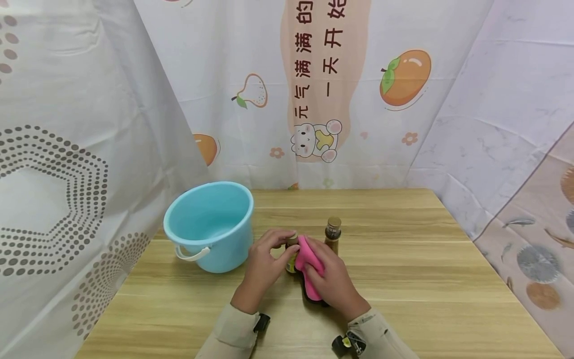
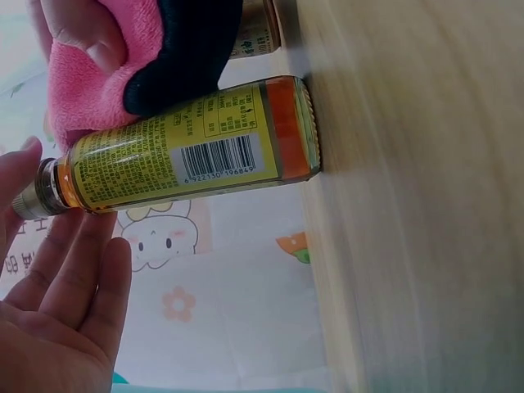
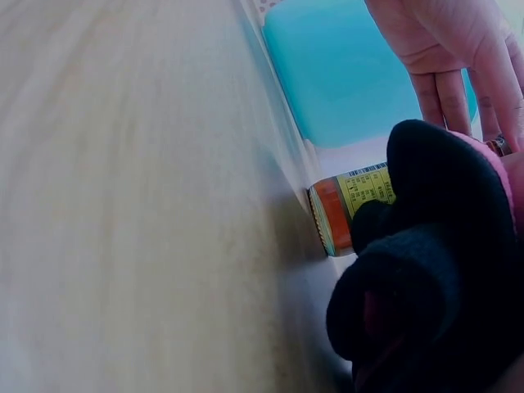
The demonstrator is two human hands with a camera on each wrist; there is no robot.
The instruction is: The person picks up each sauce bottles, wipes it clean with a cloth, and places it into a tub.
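Observation:
A glass bottle [image 2: 221, 151] with a yellow label, barcode and orange-red contents stands upright on the table. My left hand [image 1: 263, 262] pinches it at the metal cap [image 2: 33, 198], thumb on one side and fingers on the other. In my right hand [image 1: 331, 274] is a pink and black cloth [image 1: 309, 257], bunched up and laid against the side of the bottle. The cloth's dark side [image 3: 446, 246] hides part of the label in the right wrist view. Just behind the right hand stands a second bottle [image 1: 333, 231] with a tan cap, its lower part hidden.
A light blue bucket [image 1: 228, 249] with a white handle stands to the left on the wood-grain table [image 1: 412, 259]. Printed curtains [image 1: 242, 55] hang behind the table and along both sides.

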